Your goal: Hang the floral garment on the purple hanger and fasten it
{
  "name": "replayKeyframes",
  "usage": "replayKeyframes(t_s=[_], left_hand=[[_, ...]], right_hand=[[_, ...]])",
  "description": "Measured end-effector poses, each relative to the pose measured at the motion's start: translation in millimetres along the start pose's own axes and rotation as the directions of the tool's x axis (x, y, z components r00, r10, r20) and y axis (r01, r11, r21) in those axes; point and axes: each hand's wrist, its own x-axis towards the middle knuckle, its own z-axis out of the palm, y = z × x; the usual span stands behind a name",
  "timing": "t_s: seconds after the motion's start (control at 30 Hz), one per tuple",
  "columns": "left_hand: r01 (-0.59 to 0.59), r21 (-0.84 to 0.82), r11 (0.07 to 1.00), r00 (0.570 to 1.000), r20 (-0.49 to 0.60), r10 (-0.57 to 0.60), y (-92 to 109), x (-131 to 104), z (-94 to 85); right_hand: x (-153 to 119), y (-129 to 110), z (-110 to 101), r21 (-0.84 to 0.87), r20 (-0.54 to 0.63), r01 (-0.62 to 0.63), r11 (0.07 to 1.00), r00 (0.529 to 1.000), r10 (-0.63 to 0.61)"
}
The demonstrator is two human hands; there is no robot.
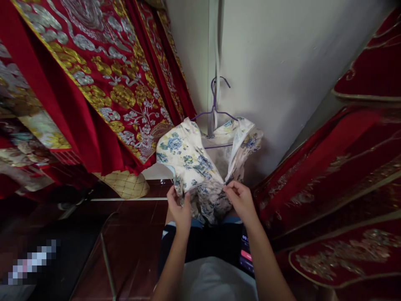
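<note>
A cream floral dress [191, 161] with blue flowers and short sleeves hangs on a purple wire hanger [214, 109]. Its neck gapes in a deep V, and the gathered lower part bunches over my lap. My left hand [180, 209] holds the fabric at the left side, below the sleeve, between thumb and fingers. At the bottom of the V, my right hand [239, 198] pinches the edge of the opening. Any small fastener under those fingertips is too small to make out.
Red embroidered cloth [122, 90] hangs on the left, and more red cloth [341, 167] stands close on the right. A pale strap [216, 54] runs down the wall [266, 54] behind the hanger. A phone [246, 253] lies on my lap beside my right forearm.
</note>
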Motion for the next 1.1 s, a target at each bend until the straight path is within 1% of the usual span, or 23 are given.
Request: replayKeyframes(t_s=[0.03,0.07,0.1,0.13,0.17,0.2,0.23,0.27,0.3,0.4,0.53,0.6,0.7,0.8,0.87,0.93,1.03,1.1], left_hand=[[-0.140,0.028,0.990,0.990,-0.030,0.140,5,-4,4.1],[-0.263,0.053,0.963,0.964,-0.027,0.264,12,-9,9.0],[-0.364,0.063,0.929,0.932,0.016,0.363,19,-13,14.6],[-0.427,0.050,0.903,0.902,0.095,0.421,28,-18,20.6],[-0.448,0.018,0.894,0.879,0.189,0.437,36,-21,27.0],[-0.429,-0.018,0.903,0.864,0.283,0.416,43,-23,33.3],[-0.384,-0.045,0.922,0.855,0.359,0.374,49,-25,39.3],[-0.330,-0.061,0.942,0.854,0.405,0.326,54,-25,44.7],[-0.280,-0.068,0.958,0.862,0.422,0.282,57,-24,49.3],[-0.190,-0.075,0.979,0.885,0.419,0.204,60,-20,57.2],[-0.136,-0.073,0.988,0.872,0.465,0.154,58,-14,57.0],[-0.132,-0.067,0.989,0.863,0.482,0.148,56,-13,55.0],[-0.120,-0.042,0.992,0.869,0.480,0.125,52,-12,52.5],[-0.114,-0.030,0.993,0.867,0.485,0.114,48,-14,51.0],[-0.126,-0.030,0.992,0.843,0.524,0.123,44,-18,50.4],[-0.135,-0.032,0.990,0.808,0.575,0.129,40,-24,50.0],[-0.153,-0.016,0.988,0.761,0.636,0.128,41,-27,50.3],[-0.184,-0.013,0.983,0.740,0.656,0.148,51,-18,52.2]], right_hand=[[-3,-2,0,-0.003,0.013,-0.009,1.000,1.000,0.009],[-5,-4,0,-0.005,0.035,-0.018,1.000,0.999,0.019],[-7,-6,1,-0.007,0.060,-0.027,1.000,0.998,0.028],[-9,-8,2,-0.009,0.086,-0.034,0.999,0.996,0.035],[-10,-11,3,-0.012,0.111,-0.038,0.999,0.993,0.039],[-10,-13,3,-0.017,0.133,-0.038,0.999,0.990,0.040],[-10,-16,4,-0.021,0.148,-0.037,0.999,0.988,0.040],[-10,-18,4,-0.025,0.159,-0.035,0.999,0.987,0.039],[-8,-21,3,-0.028,0.167,-0.035,0.999,0.985,0.039],[2,-30,1,-0.024,0.187,-0.059,0.998,0.980,0.062],[31,-45,3,0.046,0.208,-0.114,0.992,0.973,0.103],[50,-57,7,0.096,0.184,-0.105,0.990,0.979,0.086],[82,-79,16,0.159,0.135,-0.057,0.986,0.990,0.036],[111,-104,23,0.203,0.084,-0.032,0.979,0.996,0.015],[125,-117,23,0.230,0.036,0.005,0.973,0.999,-0.014],[131,-126,20,0.238,0.006,0.067,0.969,0.998,-0.070],[126,-130,15,0.217,0.025,0.128,0.968,0.990,-0.137],[118,-129,14,0.200,0.033,0.155,0.968,0.986,-0.165]])
